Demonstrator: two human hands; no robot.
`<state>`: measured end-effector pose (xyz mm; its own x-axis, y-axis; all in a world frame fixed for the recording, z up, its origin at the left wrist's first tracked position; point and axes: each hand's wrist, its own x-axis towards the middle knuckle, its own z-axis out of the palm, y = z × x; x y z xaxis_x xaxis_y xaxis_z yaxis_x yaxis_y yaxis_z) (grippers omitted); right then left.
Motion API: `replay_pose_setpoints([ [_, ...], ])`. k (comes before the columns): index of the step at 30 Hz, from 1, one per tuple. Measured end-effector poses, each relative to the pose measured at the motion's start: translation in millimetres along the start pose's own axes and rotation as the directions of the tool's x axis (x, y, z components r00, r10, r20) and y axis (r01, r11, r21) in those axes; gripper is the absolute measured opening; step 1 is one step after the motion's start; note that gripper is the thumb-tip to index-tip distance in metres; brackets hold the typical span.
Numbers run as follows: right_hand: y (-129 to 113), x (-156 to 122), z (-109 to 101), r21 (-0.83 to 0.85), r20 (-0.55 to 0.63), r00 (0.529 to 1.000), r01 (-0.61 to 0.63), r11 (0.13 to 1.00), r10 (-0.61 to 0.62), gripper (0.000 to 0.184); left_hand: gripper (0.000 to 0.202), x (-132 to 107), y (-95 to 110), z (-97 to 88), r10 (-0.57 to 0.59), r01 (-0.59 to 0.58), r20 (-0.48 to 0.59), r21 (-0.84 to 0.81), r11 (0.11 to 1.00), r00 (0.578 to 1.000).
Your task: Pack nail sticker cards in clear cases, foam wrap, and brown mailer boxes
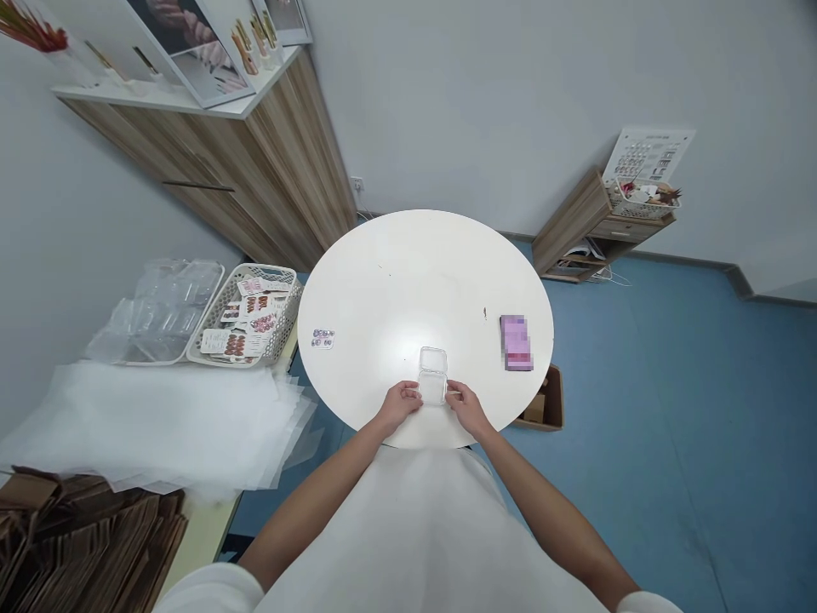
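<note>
A small clear plastic box (432,387) lies on the round white table (408,272) near its front edge, its hinged lid (434,359) laid back away from me. My left hand (401,403) grips the left side of the box with its fingers closed. On the opposite side, my right hand (465,407) pinches the box's right edge. To the left on the tabletop is a card of purple press-on nails (322,339). A pink and purple packet (517,343), blurred out in part, rests at the right.
Left of the table are a white basket of nail cards (281,332), a basket of clear plastic cases (166,311) and stacked translucent sheets (153,417). Folded cardboard (95,553) is below them. A cardboard box (554,400) stands on the floor at right.
</note>
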<state>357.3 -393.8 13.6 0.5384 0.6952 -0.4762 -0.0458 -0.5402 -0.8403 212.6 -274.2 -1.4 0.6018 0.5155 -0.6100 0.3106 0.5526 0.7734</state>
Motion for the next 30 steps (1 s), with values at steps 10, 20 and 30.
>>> replay_pose_setpoints([
  [10, 3, 5, 12, 0.095, -0.003, 0.997, -0.071, 0.993, 0.071, 0.045, 0.031, 9, -7, 3.4, 0.074, -0.036, -0.137, 0.259, 0.965, 0.988],
  [20, 13, 8, 10, 0.020, -0.029, 0.995, -0.094, 0.995, 0.095, 0.054, 0.042, 7, -11, 8.6, 0.155, -0.019, -0.245, 0.480, 0.877, 0.957],
  [30, 12, 16, 9, 0.023, 0.026, 0.990, -0.140, 0.990, 0.140, 0.051, 0.043, 9, -14, 17.6, 0.106, -0.021, -0.252, 0.317, 0.948, 0.962],
])
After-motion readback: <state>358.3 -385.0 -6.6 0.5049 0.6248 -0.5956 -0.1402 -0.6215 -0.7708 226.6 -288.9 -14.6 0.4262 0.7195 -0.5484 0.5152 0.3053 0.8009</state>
